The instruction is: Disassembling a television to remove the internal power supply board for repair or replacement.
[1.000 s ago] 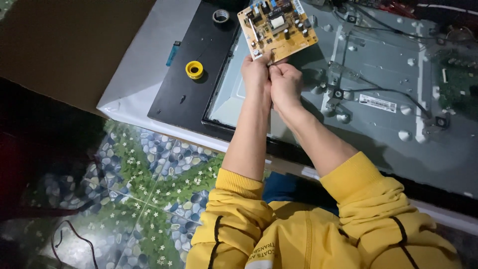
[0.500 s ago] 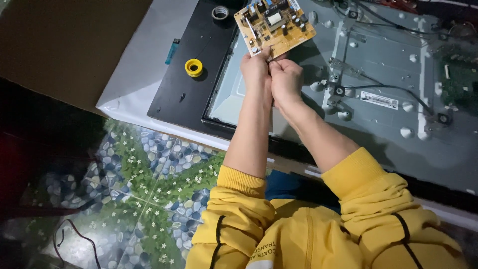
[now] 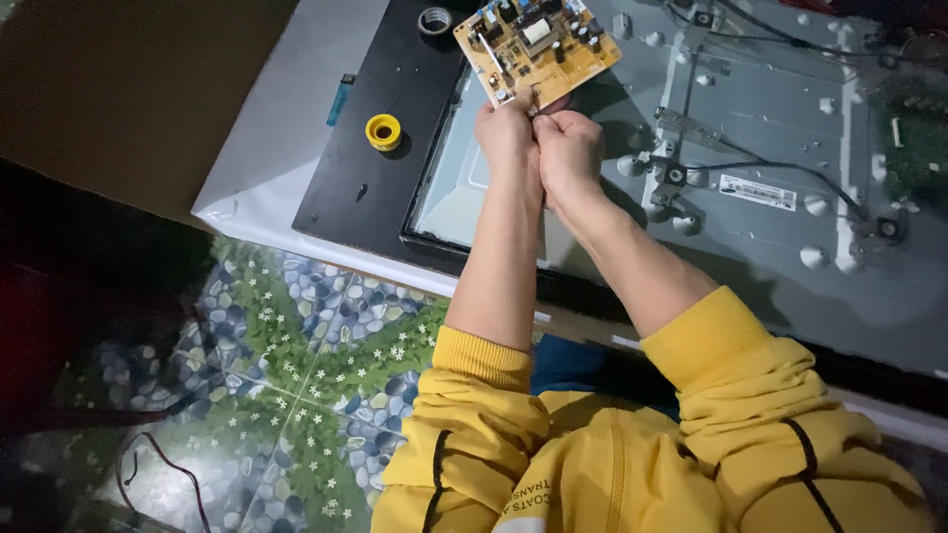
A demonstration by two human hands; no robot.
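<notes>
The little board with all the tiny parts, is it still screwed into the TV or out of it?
Out. Both hands, left hand and right hand, hold the circuit board by its lower edge, tilted, above the metal back panel.

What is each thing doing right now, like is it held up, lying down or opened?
Circuit board: lifted, tilted, held at its near edge.
Left hand: closed, gripping the board's edge.
Right hand: closed, pressed against the left hand at the board.
Flat screen panel: lying face down, back cover off, metal showing.
Yellow tape roll: lying flat.
Grey tape roll: lying flat.

White rectangular label (image 3: 757,192) on metal backplate (image 3: 770,109)
</notes>
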